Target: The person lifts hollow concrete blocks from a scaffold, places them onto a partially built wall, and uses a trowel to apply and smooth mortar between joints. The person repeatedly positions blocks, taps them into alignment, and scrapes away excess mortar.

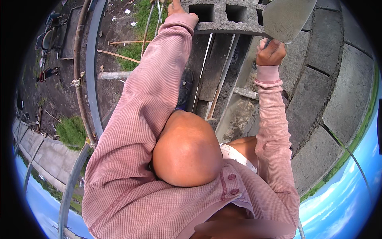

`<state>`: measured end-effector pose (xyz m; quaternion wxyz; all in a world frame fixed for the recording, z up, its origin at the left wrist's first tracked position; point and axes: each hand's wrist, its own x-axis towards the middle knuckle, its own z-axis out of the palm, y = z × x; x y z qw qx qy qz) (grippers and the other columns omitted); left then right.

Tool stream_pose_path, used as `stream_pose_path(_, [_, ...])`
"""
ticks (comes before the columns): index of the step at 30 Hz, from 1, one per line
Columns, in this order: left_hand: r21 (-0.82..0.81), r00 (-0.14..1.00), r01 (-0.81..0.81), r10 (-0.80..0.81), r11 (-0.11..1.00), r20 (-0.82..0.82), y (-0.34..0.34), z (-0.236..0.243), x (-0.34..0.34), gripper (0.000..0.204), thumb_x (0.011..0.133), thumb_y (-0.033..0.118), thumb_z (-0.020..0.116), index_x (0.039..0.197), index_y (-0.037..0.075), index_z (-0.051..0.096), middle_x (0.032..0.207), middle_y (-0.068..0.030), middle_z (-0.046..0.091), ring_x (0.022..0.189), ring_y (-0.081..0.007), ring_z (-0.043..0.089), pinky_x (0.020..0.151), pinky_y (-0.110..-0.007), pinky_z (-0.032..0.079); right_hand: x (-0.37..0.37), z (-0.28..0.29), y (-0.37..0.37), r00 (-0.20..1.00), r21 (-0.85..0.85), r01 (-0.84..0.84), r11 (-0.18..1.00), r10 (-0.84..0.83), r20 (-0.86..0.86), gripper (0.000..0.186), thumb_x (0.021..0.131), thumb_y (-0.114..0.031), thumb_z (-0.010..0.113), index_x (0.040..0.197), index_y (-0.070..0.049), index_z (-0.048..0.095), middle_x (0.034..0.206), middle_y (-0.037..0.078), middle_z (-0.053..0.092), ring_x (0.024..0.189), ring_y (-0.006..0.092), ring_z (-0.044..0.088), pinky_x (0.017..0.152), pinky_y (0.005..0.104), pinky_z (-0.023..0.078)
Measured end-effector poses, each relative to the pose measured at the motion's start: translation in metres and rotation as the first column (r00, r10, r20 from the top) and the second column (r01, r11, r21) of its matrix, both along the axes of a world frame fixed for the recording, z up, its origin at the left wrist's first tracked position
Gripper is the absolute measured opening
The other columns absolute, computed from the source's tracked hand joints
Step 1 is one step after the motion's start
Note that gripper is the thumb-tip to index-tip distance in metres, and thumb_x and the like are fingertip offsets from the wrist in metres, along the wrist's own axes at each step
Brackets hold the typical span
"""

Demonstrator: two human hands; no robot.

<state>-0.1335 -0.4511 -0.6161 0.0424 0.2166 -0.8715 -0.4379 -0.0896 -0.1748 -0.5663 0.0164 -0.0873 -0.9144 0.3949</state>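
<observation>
I'm touching the gray block (229, 27) at top middle with my left hand (178, 8), its grip hard to tell, and squeezing the trowel (287, 19) in my right hand (272, 53), so I should be keeping both steady.

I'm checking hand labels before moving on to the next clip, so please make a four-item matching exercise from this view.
1. Left hand
2. Right hand
3. Hollow block
4. Sleeves

A. Pink and ribbed
B. Holding the trowel
C. Grey, with squarish openings
D. At the left end of the item with openings, near the picture's top edge

Pairs: 1-D, 2-B, 3-C, 4-A
</observation>
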Motion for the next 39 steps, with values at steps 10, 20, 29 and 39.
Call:
stream_pose_path(10, [0.050,0.973,0.012,-0.023,0.999,0.228,-0.002,-0.004,-0.006,0.074,0.075,0.013,0.070,0.143,0.017,0.039,0.143,-0.0209,0.050,0.132,-0.0388,0.053,0.110,-0.042,0.044,-0.004,-0.001,0.006,0.976,0.368,-0.218,0.904,0.191,0.109,0.048,0.105,-0.046,0.046,0.092,-0.004,0.064,0.087,0.028,0.068,0.083,0.0539,0.063,0.074,0.0566,0.050])
stream_pose_path(20, [-0.112,0.962,0.059,-0.027,0.992,0.273,-0.005,-0.012,-0.009,0.075,0.077,0.019,0.075,0.141,0.026,0.037,0.142,-0.0160,0.048,0.128,-0.0367,0.057,0.107,-0.044,0.048,-0.053,0.017,-0.014,0.972,0.118,-0.157,0.981,0.175,-0.159,0.050,0.104,-0.049,0.053,0.102,0.000,0.061,0.079,0.019,0.068,0.066,0.0326,0.066,0.059,0.0414,0.052])
stream_pose_path(29, [-0.100,0.963,0.084,-0.055,0.991,0.262,-0.006,-0.008,-0.008,0.078,0.077,0.019,0.075,0.143,0.024,0.035,0.147,-0.0194,0.045,0.130,-0.0393,0.056,0.111,-0.044,0.046,-0.063,0.012,-0.020,0.973,0.234,-0.116,0.965,0.158,-0.169,0.047,0.104,-0.045,0.049,0.101,-0.001,0.064,0.087,0.028,0.069,0.089,0.0536,0.064,0.076,0.0579,0.050])
stream_pose_path(39, [-0.090,0.956,0.091,-0.061,0.992,0.288,-0.007,-0.011,-0.010,0.076,0.077,0.020,0.074,0.142,0.026,0.035,0.148,-0.0197,0.044,0.130,-0.0393,0.056,0.109,-0.044,0.047,-0.079,0.007,-0.017,0.968,0.413,-0.209,0.886,0.248,-0.043,0.048,0.103,-0.048,0.050,0.104,-0.001,0.061,0.085,0.031,0.069,0.082,0.0574,0.063,0.074,0.0614,0.049])
